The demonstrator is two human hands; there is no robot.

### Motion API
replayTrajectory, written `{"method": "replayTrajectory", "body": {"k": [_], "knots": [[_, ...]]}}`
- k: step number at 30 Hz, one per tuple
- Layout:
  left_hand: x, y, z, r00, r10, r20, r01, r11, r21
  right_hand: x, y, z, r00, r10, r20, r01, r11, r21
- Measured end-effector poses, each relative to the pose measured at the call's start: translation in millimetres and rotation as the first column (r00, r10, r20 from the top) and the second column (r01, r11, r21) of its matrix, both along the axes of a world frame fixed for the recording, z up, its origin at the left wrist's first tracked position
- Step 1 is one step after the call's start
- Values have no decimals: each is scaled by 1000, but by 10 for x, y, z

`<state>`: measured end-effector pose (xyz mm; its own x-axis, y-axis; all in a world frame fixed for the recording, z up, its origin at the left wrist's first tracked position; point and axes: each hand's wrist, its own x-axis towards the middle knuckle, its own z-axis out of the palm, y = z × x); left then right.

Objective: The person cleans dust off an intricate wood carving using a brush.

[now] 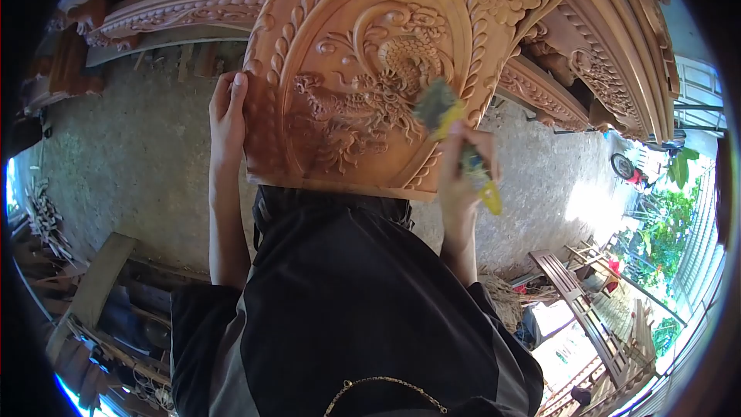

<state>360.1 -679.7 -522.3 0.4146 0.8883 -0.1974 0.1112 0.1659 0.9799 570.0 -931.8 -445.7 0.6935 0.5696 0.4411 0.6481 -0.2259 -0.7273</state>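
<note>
A carved wooden panel (309, 54) with a dragon relief and leafy borders lies in front of my body, its lower edge near my lap. The lower left of its surface looks darker and redder than the rest. My left hand (229, 104) holds the panel's left edge, thumb up along the side. My right hand (471, 166) is closed around the yellow handle of a brush (438, 108). The brush's dark bristles are over the right part of the carving, blurred; whether they touch it is unclear.
Carved wooden pieces (185, 11) lie at the upper left, and more carved beams (610, 54) at the upper right. A slatted wooden frame (579, 316) and scraps are at the lower right. A curved board (104, 278) stands at the lower left. Concrete floor (131, 154) shows beside me.
</note>
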Motion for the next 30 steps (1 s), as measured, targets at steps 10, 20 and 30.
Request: {"method": "replayTrajectory", "body": {"k": [10,20,30], "knots": [[25,17,-68,1000,-15,25,13,995,95,-14,223,-76,944,316,96,-319,948,11],[72,-33,-104,999,21,40,-24,996,89,-108,502,-54,890,433,142,-440,898,21],[88,-52,-52,999,32,36,-35,996,86,45,258,11,960,278,30,-279,960,33]]}}
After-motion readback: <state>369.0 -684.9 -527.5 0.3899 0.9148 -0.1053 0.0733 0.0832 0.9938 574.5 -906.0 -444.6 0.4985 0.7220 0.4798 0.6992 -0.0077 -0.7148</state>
